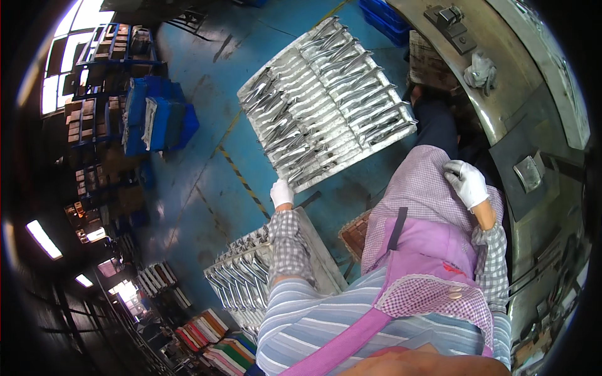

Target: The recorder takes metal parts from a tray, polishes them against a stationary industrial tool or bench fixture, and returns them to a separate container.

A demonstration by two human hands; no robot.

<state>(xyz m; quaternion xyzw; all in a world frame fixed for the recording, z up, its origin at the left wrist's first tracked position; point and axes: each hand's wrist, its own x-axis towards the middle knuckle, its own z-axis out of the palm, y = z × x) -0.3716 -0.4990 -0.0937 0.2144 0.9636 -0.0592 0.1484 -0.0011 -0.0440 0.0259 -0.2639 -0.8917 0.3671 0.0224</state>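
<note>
My left hand (281, 193), in a white glove with a checked sleeve cover, grips the near edge of a large grey tray (300, 183). The tray is held up over the blue floor and carries rows of long shiny metal pieces (326, 94). My right hand (467, 182), also in a white glove, lies against the checked cloth (417, 185) at my side with its fingers curled; nothing shows in it. A pink apron (433, 250) covers my front.
A second tray of similar metal pieces (241, 282) sits below my left forearm. Blue crates (157, 119) and a shelf rack (106, 62) stand at the left. A big grey metal machine (501, 75) curves along the right. A yellow-black stripe (241, 178) crosses the floor.
</note>
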